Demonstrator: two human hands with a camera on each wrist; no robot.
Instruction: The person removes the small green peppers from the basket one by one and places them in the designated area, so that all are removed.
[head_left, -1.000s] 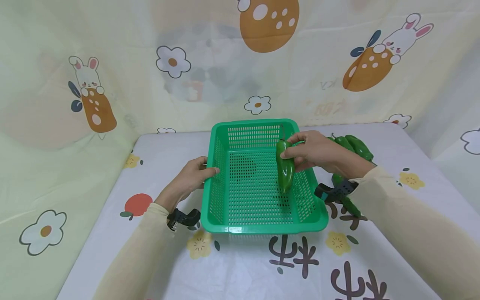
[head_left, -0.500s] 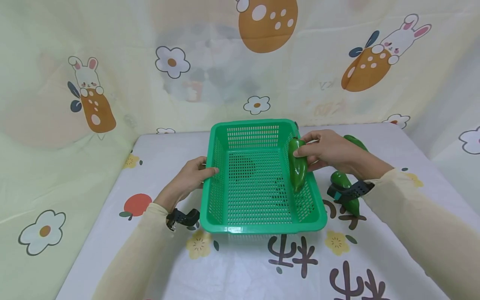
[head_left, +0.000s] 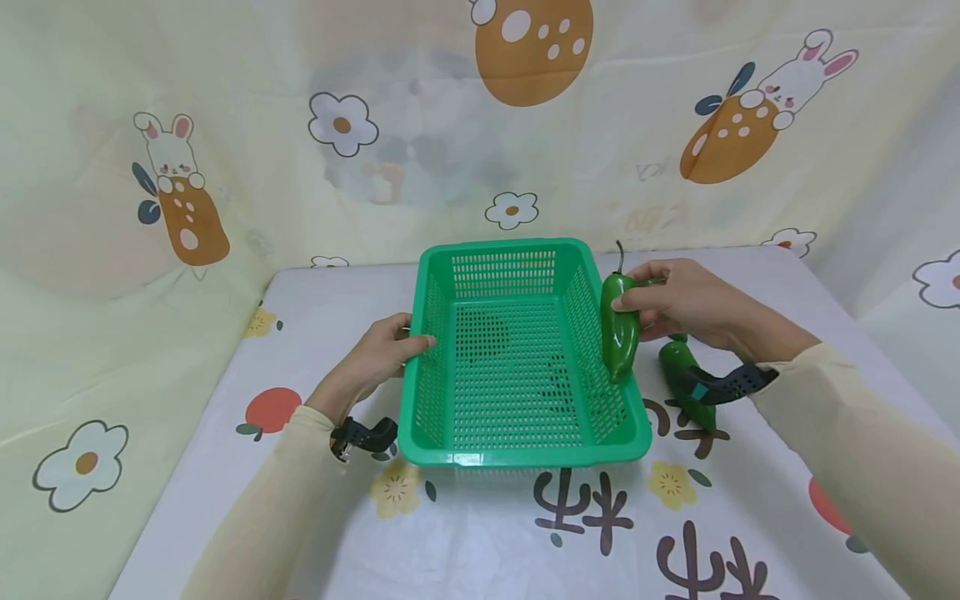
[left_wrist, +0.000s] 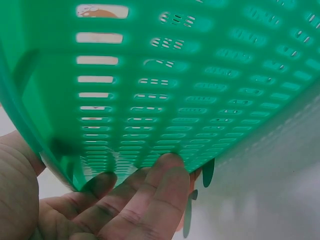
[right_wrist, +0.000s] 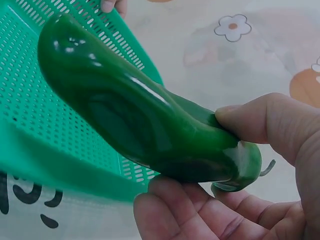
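Note:
A green plastic basket point(head_left: 525, 457) with slotted walls is tilted toward me above the table. My left hand point(head_left: 372, 354) grips its left side, thumb over the rim and the fingers point(left_wrist: 155, 200) against the outer wall in the left wrist view. With my right hand point(head_left: 686, 304) I pinch a glossy green pepper point(head_left: 620, 333) near its stem end. It hangs stem up over the basket's right rim; in the right wrist view the pepper point(right_wrist: 135, 110) fills the middle. Whether it touches the rim I cannot tell.
Another green pepper point(head_left: 678, 367) lies on the table right of the basket, partly covered by the black right wrist strap point(head_left: 731, 385). My right hand and arm block the area behind. A printed cloth wall point(head_left: 427, 167) stands along the table's back edge.
My right hand has moved right with the pepper, from over the basket's inside to its right rim. The left hand and basket stay nearly where they were.

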